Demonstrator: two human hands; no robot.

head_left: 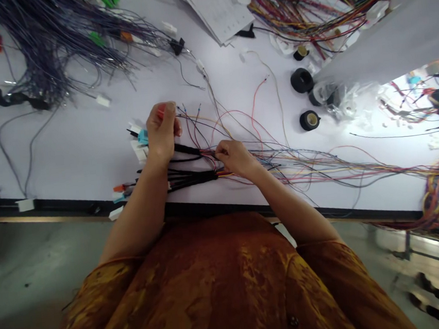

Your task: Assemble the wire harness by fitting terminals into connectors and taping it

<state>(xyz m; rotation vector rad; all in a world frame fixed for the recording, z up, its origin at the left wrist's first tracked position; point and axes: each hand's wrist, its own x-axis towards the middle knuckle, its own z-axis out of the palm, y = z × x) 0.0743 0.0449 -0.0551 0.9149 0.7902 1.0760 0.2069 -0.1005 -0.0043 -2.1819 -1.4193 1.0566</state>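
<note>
Wire harness (192, 178) spreads across a white workbench (79, 157), seen from head height; left hand (162, 131) curls shut around black-sleeved branches, right hand (236, 158) pinches thin colored wires (282, 166) at the sleeve ends; rolls of black tape (309, 120) stand nearby.

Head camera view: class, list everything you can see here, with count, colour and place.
black-sleeved wire bundle: one, black with coloured wire ends, between the hands
loose wire bunch: one, grey-blue, upper left
wire tangles: two, multicoloured, top right and right edge
tape rolls: three, black, right of centre
paper stack: one, white, top centre
plastic bag: one, clear, beside the tape rolls
connectors: several, white and blue, by the left hand
table: one, white, under everything
shirt: one, orange-brown, bottom
left hand: gripping the bundle's end
right hand: pinching its wires
</note>
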